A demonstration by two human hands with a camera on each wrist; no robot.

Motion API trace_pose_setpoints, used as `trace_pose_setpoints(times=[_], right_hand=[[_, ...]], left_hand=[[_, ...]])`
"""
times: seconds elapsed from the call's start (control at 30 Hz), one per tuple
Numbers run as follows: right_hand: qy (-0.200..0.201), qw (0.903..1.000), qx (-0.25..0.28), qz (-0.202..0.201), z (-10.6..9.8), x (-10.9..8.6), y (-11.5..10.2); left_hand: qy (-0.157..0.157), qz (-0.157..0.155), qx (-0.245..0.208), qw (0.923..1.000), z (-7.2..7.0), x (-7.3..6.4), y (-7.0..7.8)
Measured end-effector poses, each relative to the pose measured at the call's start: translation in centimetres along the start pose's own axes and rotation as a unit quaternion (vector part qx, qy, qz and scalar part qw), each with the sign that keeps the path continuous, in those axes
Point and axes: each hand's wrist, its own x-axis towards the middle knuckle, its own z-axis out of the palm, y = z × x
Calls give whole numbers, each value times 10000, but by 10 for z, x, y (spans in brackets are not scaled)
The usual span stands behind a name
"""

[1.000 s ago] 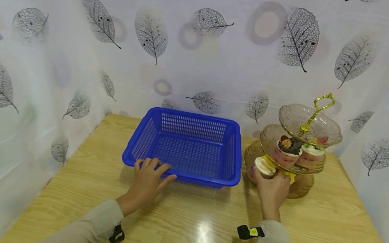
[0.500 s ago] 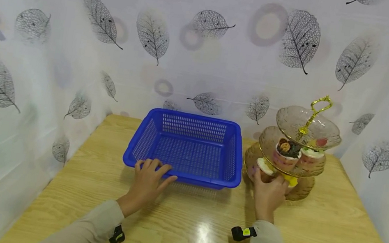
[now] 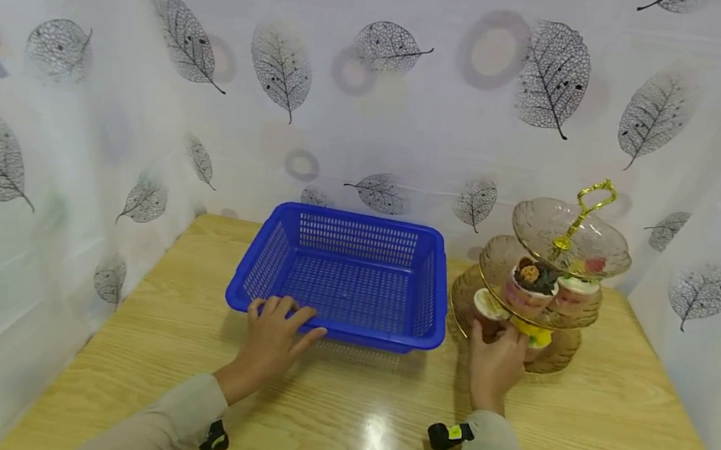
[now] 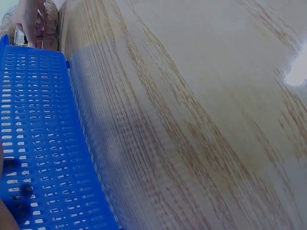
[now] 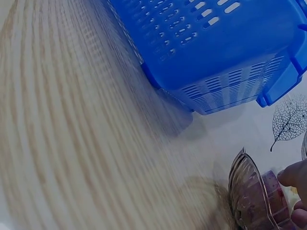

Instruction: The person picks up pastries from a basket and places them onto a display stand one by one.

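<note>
My left hand [image 3: 270, 339] holds the front rim of a blue plastic basket [image 3: 335, 325], fingers over the edge and thumb outside. In the left wrist view, dark fingertip shapes show through the slotted wall of the basket [image 4: 38, 105]. My right hand [image 3: 496, 363] reaches to the bottom tier of a glass three-tier stand [image 3: 540, 223], thumb and fingers at either side of a white-topped dessert cup [image 3: 491, 302]. The right wrist view shows part of that hand [image 5: 295, 178] against the cup [image 5: 274, 189], behind the glass plate rim. A yellow-topped cup [image 3: 535, 334] sits just right of the fingers.
On the stand's middle tier are a cup with dark topping and a nut [image 3: 528, 299] and a green-and-white-topped cup [image 3: 576, 295]. A gold handle [image 3: 595, 200] rises above. Leaf-patterned curtain [image 3: 375, 119] encloses the wooden table [image 3: 319, 419] at the back and sides.
My right hand has shifted slightly left and down at the white-topped cup, and more of the yellow-topped cup shows. My left hand and the basket stay put.
</note>
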Motion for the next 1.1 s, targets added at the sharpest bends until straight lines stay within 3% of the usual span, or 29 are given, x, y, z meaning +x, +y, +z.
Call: trace_pose_setpoints(times=[0.17,0.33,0.5,0.63,0.87,1.0,1.1], right_hand=[[-212,9996,-93,-137,-1,1,-1],[-966,9937,-150,-551,-5,2,-5],[-1741,9794,-109,-1014,-13,5,-5],[-2485,9551,4,-1614,-23,13,-4],[-3592,8958,267,-2603,-54,27,-6],[-3908,8678,364,-3049,-80,40,-7],[-4005,8554,445,-3256,-104,52,-9]], left_hand=[[0,-13,41,10000,3,2,-2],[-117,-101,28,9999,3,4,-2],[-301,-190,12,9994,-1,5,0],[-464,-191,44,9987,-6,7,0],[-1118,-222,153,9934,-17,11,-1],[-1569,-232,210,9871,-24,17,-2],[-1822,-195,147,9830,-31,23,-4]])
